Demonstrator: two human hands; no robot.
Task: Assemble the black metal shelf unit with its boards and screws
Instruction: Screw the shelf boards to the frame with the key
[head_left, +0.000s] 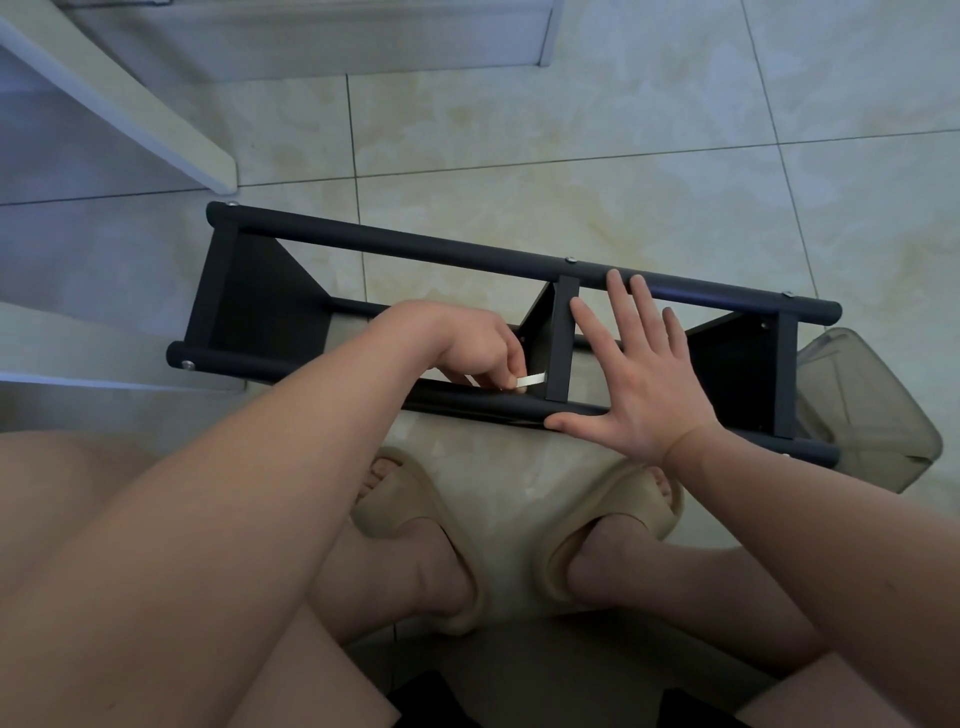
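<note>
On the floor (571, 130), the shelf (415, 248) lies on its side. The right hand (636, 376) presses flat, fingers spread, steadying it, while the left hand (475, 347) pinches a white piece (531, 381) beside the crossbar (563, 338), probably tightening a screw.

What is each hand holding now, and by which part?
The left hand pinches a small pale strip, perhaps a wrench, by one end. The right hand holds nothing; it rests flat on the black shelf frame.
</note>
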